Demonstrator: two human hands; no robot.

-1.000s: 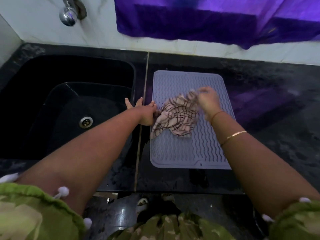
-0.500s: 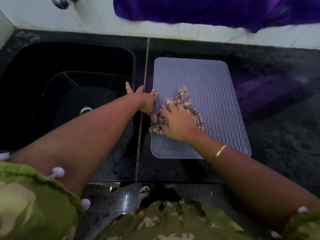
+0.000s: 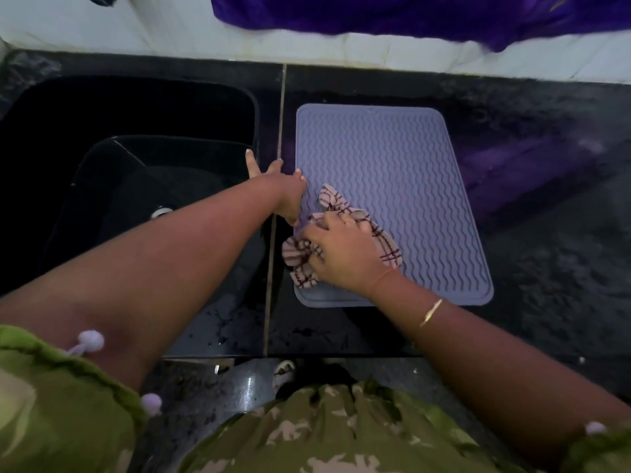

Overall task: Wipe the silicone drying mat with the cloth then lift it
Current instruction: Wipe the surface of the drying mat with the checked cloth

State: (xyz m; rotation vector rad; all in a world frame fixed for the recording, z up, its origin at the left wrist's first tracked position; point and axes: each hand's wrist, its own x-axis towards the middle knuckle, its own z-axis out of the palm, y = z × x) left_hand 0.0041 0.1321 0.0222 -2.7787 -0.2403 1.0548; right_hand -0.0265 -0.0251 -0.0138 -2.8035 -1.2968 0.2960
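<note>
A grey-lilac silicone drying mat (image 3: pixel 392 186) with wavy ribs lies flat on the black counter, right of the sink. A crumpled checked cloth (image 3: pixel 302 257) sits on the mat's near left part and hangs slightly over its left edge. My right hand (image 3: pixel 341 254) lies on top of the cloth, its fingers curled into the fabric and pressing it down. My left hand (image 3: pixel 283 191) rests at the mat's left edge with straight spread fingers, the thumb side touching the mat.
A deep black sink (image 3: pixel 136 172) with a metal drain (image 3: pixel 162 211) fills the left. A purple cloth (image 3: pixel 426 15) hangs on the white wall behind. The black counter (image 3: pixel 546 268) stretches right of the mat; its front edge is just below the mat.
My right hand has dragged the cloth from the mat's middle toward the near left corner. The left hand has stayed at the mat's left edge.
</note>
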